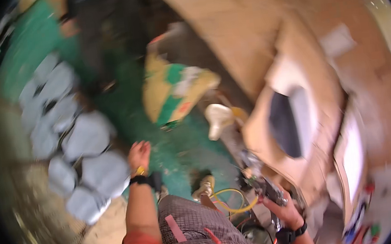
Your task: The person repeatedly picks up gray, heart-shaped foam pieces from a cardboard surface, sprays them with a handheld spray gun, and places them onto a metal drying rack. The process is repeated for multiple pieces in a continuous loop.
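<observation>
My right hand (283,210) is wrapped round a dark hand tool (268,188) with a paler front end; blur hides its exact kind. A coiled yellow hose (237,210) hangs beside it, but I cannot tell whether the two are joined. My left hand (140,155) is held out over the green floor with nothing in it, its fingers loosely apart. Closest to that hand are several rounded grey-blue pieces (105,172), set close together on the left.
Large brown cardboard sheets (243,36) fill the right, with a dark and white curved piece (295,121) among them. A yellow sack with green patches (171,93) stands ahead, near a cream-coloured object (219,119). Another person's hand (69,28) shows at the far left.
</observation>
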Demonstrator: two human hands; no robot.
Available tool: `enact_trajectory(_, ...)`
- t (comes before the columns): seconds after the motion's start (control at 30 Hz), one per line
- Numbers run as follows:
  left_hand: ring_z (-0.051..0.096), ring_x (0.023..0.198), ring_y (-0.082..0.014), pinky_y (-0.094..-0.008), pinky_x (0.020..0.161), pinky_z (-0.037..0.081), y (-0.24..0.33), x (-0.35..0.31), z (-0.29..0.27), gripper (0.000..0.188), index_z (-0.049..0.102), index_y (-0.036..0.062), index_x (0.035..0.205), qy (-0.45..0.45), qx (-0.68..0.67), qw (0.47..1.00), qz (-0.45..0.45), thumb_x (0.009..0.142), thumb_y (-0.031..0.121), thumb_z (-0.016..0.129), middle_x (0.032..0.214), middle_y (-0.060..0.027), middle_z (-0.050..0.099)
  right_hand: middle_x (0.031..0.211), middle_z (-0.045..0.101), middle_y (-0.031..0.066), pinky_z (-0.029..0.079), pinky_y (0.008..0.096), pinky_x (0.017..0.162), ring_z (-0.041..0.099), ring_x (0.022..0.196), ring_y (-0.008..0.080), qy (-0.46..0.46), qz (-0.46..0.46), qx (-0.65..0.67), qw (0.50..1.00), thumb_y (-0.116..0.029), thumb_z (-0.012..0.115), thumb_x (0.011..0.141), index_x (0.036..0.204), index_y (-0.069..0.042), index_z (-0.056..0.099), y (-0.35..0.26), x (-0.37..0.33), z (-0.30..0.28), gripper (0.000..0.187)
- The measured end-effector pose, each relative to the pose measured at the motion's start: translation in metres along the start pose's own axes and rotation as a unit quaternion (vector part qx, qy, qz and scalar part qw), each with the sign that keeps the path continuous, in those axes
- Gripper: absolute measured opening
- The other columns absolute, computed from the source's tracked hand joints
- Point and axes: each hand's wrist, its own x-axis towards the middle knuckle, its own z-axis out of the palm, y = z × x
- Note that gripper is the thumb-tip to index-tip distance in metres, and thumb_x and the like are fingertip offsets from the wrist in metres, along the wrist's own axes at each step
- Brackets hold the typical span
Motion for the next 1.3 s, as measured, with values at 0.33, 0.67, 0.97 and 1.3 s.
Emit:
enact_trajectory(0.33, 0.060, 0.066, -0.0189, -0.0283, 0.062, 0.054, -0.116, -0.176, 0.185, 0.038, 0.053, 0.0009, 0.117, -0.015, 0.413, 0.903, 0.120, 0.081, -0.003, 0.060, 0.088, -0.0093, 0.061, 0.093, 0.060, 0.0067, 0.048, 0.0305, 0.079, 0.059, 0.085, 0.0155, 0.334, -0.178, 0.085, 0.922, -0.019, 0.068, 0.083, 0.136, 0.002, 0.041, 0.012, -0.185, -0.179, 0.063)
enact_trajectory(0.67, 0.059, 0.073, -0.0165, -0.0301, 0.071, 0.049, -0.249, -0.274, 0.313, 0.017, 0.056, 0.0004, 0.099, -0.191, 0.552, 0.678, 0.446, 0.083, 0.005, 0.058, 0.085, -0.0055, 0.062, 0.092, 0.060, 0.0043, 0.048, 0.0294, 0.079, 0.058, 0.085, 0.0140, 0.290, -0.163, 0.178, 0.926, -0.010, 0.068, 0.082, 0.134, 0.001, 0.043, 0.089, -0.188, -0.225, 0.059)
enact_trajectory(0.97, 0.061, 0.075, -0.0242, -0.0403, 0.066, 0.052, -0.344, -0.245, 0.289, 0.035, 0.052, 0.0046, 0.102, -0.086, 0.544, 0.810, -0.200, 0.083, 0.029, 0.070, 0.090, -0.0107, 0.057, 0.094, 0.061, 0.0030, 0.048, 0.0274, 0.080, 0.059, 0.086, 0.0122, 0.247, -0.151, 0.207, 0.935, -0.006, 0.067, 0.082, 0.134, -0.002, 0.045, 0.102, -0.167, -0.265, 0.057)
enact_trajectory(1.3, 0.059, 0.062, -0.0188, -0.0308, 0.057, 0.049, -0.454, -0.289, 0.337, 0.025, 0.057, 0.0012, 0.095, -0.348, 0.636, 0.664, 0.182, 0.078, 0.015, 0.069, 0.078, -0.0074, 0.060, 0.096, 0.060, 0.0015, 0.046, 0.0260, 0.083, 0.056, 0.089, 0.0095, 0.276, -0.148, 0.181, 0.932, -0.002, 0.067, 0.082, 0.133, -0.003, 0.046, 0.122, -0.182, -0.276, 0.055)
